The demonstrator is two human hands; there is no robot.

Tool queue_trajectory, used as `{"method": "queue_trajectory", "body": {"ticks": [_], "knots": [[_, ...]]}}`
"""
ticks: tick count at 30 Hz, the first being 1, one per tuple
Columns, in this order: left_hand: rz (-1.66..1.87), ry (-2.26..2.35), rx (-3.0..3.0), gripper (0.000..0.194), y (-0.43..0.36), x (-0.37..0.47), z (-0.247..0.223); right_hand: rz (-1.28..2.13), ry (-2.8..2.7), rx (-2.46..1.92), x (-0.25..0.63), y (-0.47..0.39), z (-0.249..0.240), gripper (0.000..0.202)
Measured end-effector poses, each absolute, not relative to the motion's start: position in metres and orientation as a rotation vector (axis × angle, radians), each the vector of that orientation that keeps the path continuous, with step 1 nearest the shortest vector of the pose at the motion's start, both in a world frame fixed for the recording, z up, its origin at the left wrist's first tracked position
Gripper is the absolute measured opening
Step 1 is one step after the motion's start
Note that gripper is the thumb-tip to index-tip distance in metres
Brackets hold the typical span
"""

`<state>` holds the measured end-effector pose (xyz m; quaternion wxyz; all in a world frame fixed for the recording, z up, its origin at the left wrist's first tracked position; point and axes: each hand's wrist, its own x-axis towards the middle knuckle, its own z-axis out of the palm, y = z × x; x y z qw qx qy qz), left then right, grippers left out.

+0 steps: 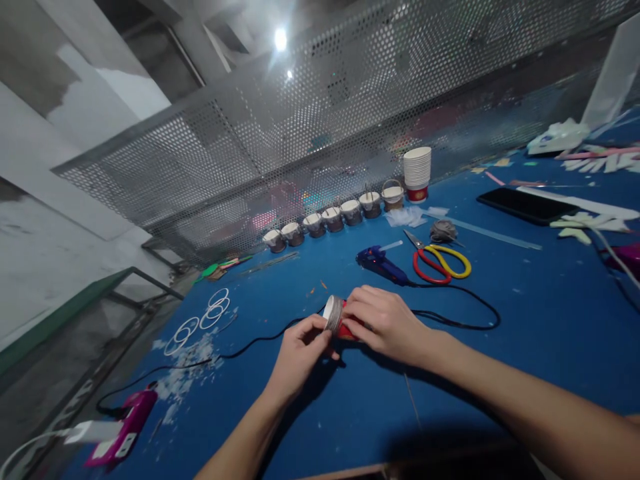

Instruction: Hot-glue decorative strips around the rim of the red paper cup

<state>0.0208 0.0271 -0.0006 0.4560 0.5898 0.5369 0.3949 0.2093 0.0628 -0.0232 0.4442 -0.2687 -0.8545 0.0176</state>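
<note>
Between my two hands, a small red-and-white paper cup (333, 311) lies on its side just over the blue table, with grey yarn wound round the part near its rim. My left hand (305, 347) pinches the cup at the rim side, thumb and fingers on the yarn. From the right, my right hand (383, 320) wraps its fingers over the red part of the cup. A blue hot glue gun (383, 264) with a clear stick lies beyond my right hand. Beside it are red-and-yellow-handled scissors (440, 261) and a ball of grey yarn (443, 231).
Several yarn-wrapped cups (333, 219) line the back, near a stack of paper cups (417, 170). White rings (215, 312) and a purple power strip (127, 427) lie left. A black cable (250, 345) crosses the table (240, 413). A phone (525, 205) lies right.
</note>
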Motion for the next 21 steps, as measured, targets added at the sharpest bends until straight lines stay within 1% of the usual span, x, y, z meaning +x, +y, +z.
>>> {"method": "queue_trajectory", "body": {"ticks": [3, 7, 12, 18, 21], "knots": [[0.953, 1.351, 1.459, 0.014, 0.0272, 0.0229, -0.0006, -0.015, -2.109, -0.659, 0.2078, 0.0619, -0.0242, 0.032], [0.932, 1.368, 1.438, 0.018, 0.0268, 0.0253, 0.0006, -0.047, -2.11, -0.643, 0.2067, 0.0609, -0.0253, 0.032], [0.936, 1.34, 1.406, 0.018, 0.0258, 0.0252, 0.0013, 0.015, -2.075, -0.669, 0.2056, 0.0619, -0.0281, 0.032], [0.972, 1.303, 1.43, 0.012, 0.0266, 0.0231, 0.0, 0.114, -2.059, -0.708, 0.2056, 0.0623, -0.0299, 0.031], [0.989, 1.292, 1.423, 0.014, 0.0272, 0.0221, -0.0018, 0.134, -2.052, -0.696, 0.2058, 0.0625, -0.0289, 0.03]]}}
